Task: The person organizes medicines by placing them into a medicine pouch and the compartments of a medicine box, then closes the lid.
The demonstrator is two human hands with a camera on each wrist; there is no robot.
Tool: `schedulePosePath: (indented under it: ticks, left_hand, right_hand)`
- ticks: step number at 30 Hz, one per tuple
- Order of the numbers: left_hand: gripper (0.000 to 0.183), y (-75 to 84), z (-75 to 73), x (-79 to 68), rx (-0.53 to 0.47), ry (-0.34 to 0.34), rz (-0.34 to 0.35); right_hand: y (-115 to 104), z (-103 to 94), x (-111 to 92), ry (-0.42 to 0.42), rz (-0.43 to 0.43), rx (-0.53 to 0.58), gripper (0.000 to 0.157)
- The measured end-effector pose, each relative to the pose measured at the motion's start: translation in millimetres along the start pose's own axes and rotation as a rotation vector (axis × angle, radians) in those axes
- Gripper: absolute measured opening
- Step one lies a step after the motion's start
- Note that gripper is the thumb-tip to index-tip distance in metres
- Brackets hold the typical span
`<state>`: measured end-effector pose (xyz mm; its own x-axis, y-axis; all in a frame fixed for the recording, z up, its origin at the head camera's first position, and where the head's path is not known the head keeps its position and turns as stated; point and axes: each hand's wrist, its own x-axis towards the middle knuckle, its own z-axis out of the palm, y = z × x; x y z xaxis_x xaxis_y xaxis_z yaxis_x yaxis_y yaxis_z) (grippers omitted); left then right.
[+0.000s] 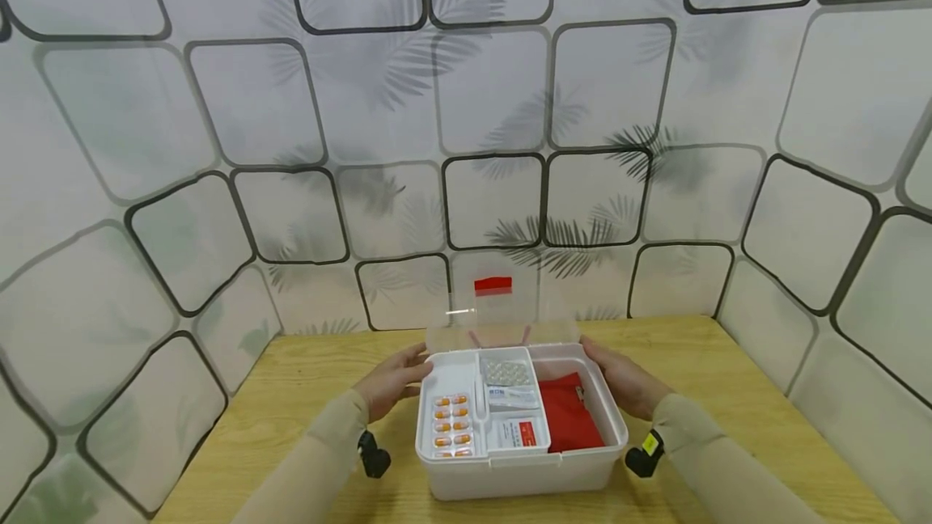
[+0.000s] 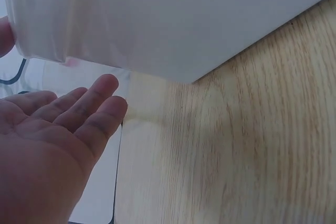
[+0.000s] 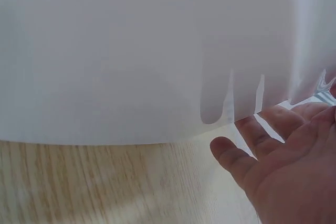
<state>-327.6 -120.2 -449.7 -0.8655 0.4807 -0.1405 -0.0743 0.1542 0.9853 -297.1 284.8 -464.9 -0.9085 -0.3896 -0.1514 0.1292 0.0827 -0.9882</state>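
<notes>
A white plastic medicine box [image 1: 520,471] stands on the table with its clear lid [image 1: 502,334] raised at the back. In its tray lie a blister pack of orange capsules [image 1: 452,427], a silver blister pack [image 1: 506,373], a white sachet [image 1: 511,398] and a small red-and-white packet [image 1: 518,433]. A red pouch [image 1: 568,415] fills the right side. My left hand [image 1: 393,382] is at the rear left corner, thumb by the rim and fingers loosely extended [image 2: 86,111]. The right hand [image 1: 624,378] lies along the rear right corner, its fingers extended beside the wall [image 3: 247,145].
The wooden table [image 1: 320,362] extends to both sides of the box. Patterned curtain-like walls [image 1: 393,209] with dark rounded squares and leaf prints enclose it at the back, left and right. A dark wrist camera [image 1: 374,455] sits on the left wrist, another [image 1: 644,454] on the right.
</notes>
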Motion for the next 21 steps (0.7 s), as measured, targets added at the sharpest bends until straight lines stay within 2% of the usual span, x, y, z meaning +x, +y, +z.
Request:
schedulePosePath:
  ticks: [5, 9, 13, 21]
  left_hand:
    - [0.074, -0.1, 1.4, -1.1, -0.037, -0.010, 0.029]
    - [0.075, 0.5, 3.7, -1.2, -0.074, 0.015, 0.051]
    - [0.075, -1.1, 4.7, -1.0, -0.110, 0.039, 0.075]
    - [0.075, -5.2, 4.7, -1.7, -0.063, 0.071, 0.126]
  right_hand:
    - [-2.4, 1.0, 0.4, 0.007, -0.017, 0.024, 0.058]
    - [-4.3, 1.7, -0.3, 0.026, -0.019, 0.026, 0.063]
    - [-4.2, 2.7, -0.7, 0.038, -0.025, 0.060, 0.060]
    - [-1.2, 3.6, 0.3, 0.063, -0.050, 0.085, 0.063]
